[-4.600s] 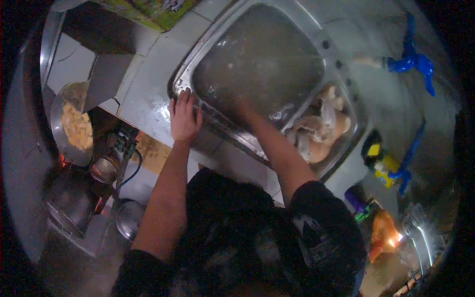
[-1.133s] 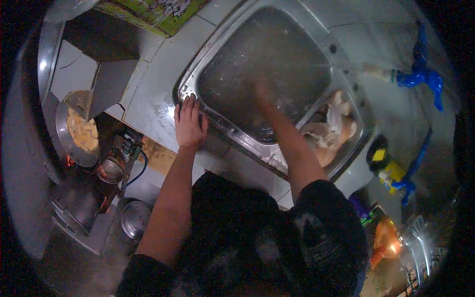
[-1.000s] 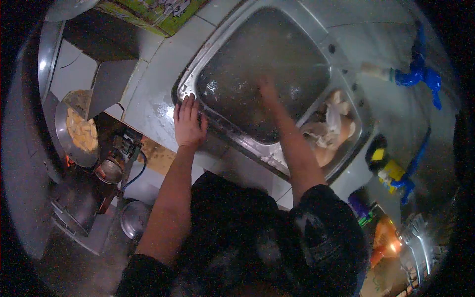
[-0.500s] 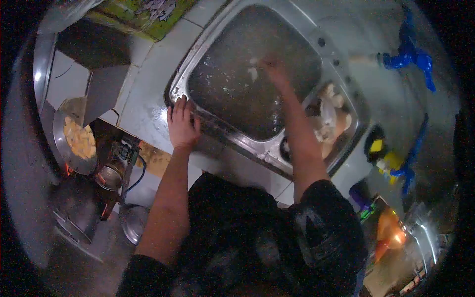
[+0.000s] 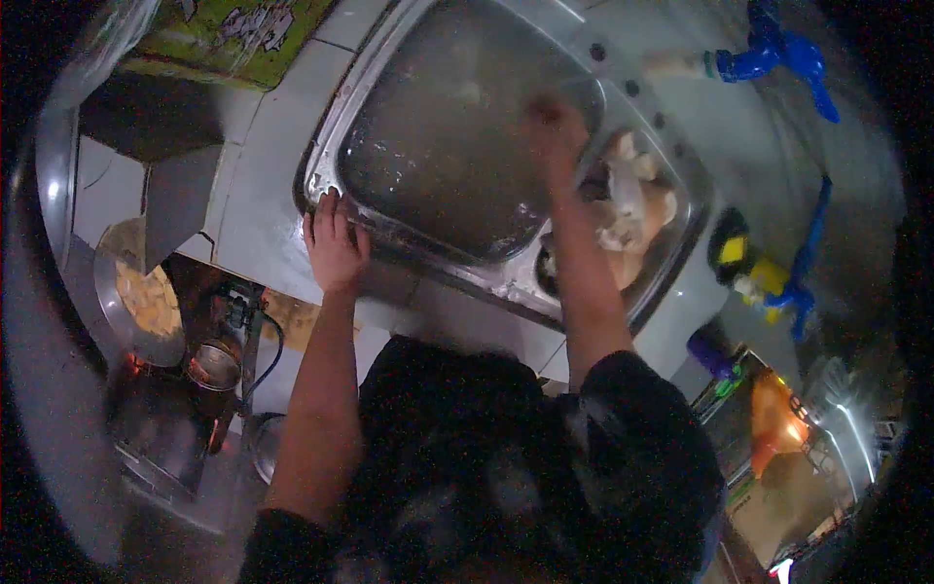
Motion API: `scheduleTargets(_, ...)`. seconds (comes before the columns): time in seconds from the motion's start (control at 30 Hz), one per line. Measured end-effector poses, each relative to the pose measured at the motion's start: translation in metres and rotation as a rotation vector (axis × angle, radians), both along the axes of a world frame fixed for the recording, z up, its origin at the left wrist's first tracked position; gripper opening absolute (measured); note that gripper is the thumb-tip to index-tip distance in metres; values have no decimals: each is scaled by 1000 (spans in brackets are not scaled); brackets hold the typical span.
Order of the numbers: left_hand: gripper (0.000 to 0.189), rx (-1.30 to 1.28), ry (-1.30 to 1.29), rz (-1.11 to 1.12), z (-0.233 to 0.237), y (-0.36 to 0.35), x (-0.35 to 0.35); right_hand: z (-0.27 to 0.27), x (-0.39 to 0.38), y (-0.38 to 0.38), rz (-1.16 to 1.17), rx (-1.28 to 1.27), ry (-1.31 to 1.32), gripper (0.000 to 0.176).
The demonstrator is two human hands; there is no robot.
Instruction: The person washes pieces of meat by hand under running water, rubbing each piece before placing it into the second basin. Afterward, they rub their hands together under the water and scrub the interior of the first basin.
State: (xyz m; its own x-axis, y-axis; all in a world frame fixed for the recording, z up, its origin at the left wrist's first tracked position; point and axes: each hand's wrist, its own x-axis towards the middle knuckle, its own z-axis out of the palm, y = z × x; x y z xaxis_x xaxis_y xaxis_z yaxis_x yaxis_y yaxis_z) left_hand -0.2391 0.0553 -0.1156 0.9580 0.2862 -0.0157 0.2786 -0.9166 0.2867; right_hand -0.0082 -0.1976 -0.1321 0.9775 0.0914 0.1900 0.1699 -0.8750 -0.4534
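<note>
My left hand (image 5: 336,250) rests on the front-left corner of the metal sink (image 5: 428,243), its fingers slightly spread and holding nothing. Over the large basin's murky grey water (image 5: 438,146), my right hand (image 5: 557,131) is smeared by motion, near the basin's right side. I cannot tell whether its fingers hold anything. A faint pale patch shows in the water left of that hand. Beneath my right forearm, the smaller basin holds a whitish, crumpled heap (image 5: 632,200) with pale tan pieces, partly hidden by the arm.
Blue taps (image 5: 778,58) stick out at the right, with a yellow bottle (image 5: 769,277) by the lower one. At the left, a pan of yellowish pieces (image 5: 148,300) sits near a lit burner and a small pot (image 5: 215,365). A green patterned package (image 5: 233,39) lies behind.
My right hand has moved right through the basin, away from the pale patch, toward the smaller basin. My left hand stays on the sink corner. The whole view has shifted slightly.
</note>
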Motion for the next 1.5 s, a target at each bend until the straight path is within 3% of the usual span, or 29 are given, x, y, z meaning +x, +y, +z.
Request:
scheduleTargets(0.03,42,-6,1,0,2,-1,1,12,-1,-16,-70,190,92,26)
scheduleTargets(0.1,42,-15,2,5,3,-2,3,21,-6,-53,-281,167,270,25)
scheduleTargets(0.17,43,-4,0,15,2,-2,2,20,-10,-108,-255,-146,476,32)
scheduleTargets(0.3,43,-2,-13,9,0,-1,1,3,-28,-155,-176,-280,380,42)
scheduleTargets(0.37,43,-10,12,14,0,-1,2,15,-34,-130,-196,-890,61,49)
scheduleTargets(0.4,43,-6,14,16,0,-1,2,24,-27,-107,-193,-886,63,49)
scheduleTargets(0.47,42,15,9,4,0,-1,1,33,3,-63,-159,-696,462,48)
scheduleTargets(0.5,42,18,10,3,-1,-1,1,-8,10,-71,-91,-525,358,47)
scheduleTargets(0.6,42,45,-4,5,-4,0,0,-220,72,-130,352,129,-58,43)
scheduleTargets(0.63,42,41,0,6,-5,1,1,-223,77,-119,356,134,-58,43)
scheduleTargets(0.7,42,41,7,14,-5,1,1,-222,80,-78,361,-600,52,39)
scheduleTargets(0.73,41,28,-2,12,-4,1,1,-215,76,-63,351,-653,134,39)
scheduleTargets(1.03,41,12,-21,34,-5,0,2,-164,-30,31,260,-336,461,39)
scheduleTargets(1.3,39,37,-33,11,-4,1,2,-149,-74,43,189,-284,606,39)
scheduleTargets(1.5,38,35,-38,19,-3,0,3,-139,-110,39,276,-256,563,39)
